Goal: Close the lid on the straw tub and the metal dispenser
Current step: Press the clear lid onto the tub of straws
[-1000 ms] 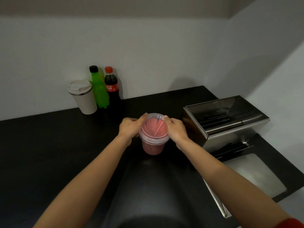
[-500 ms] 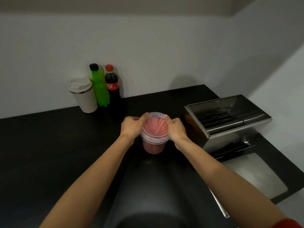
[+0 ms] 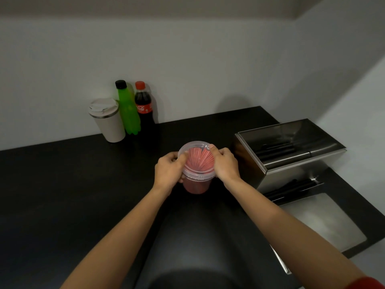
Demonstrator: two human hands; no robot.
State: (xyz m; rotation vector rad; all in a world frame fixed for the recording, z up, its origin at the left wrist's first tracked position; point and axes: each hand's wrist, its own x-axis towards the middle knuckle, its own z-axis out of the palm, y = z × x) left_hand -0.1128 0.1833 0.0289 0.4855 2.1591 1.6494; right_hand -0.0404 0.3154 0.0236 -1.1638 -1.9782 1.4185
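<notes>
A clear round straw tub (image 3: 196, 185) packed with red straws stands mid-counter. A clear lid (image 3: 196, 160) sits on its rim. My left hand (image 3: 169, 171) grips the lid's left edge, thumb on top. My right hand (image 3: 225, 163) grips its right edge the same way. To the right stands the metal dispenser (image 3: 291, 155), its top open, with black straws visible inside and in its lower slot. Its flat metal lid (image 3: 320, 222) lies folded down on the counter in front of it.
A beige travel cup (image 3: 108, 120), a green bottle (image 3: 128, 110) and a cola bottle (image 3: 144, 105) stand at the back wall. The black counter (image 3: 62, 184) runs left; a dark rounded object (image 3: 200, 247) sits below my arms. White walls close the back and right.
Both hands stay clamped on the lid; they and the tub sit almost where they were, with only a slight shift of the camera view.
</notes>
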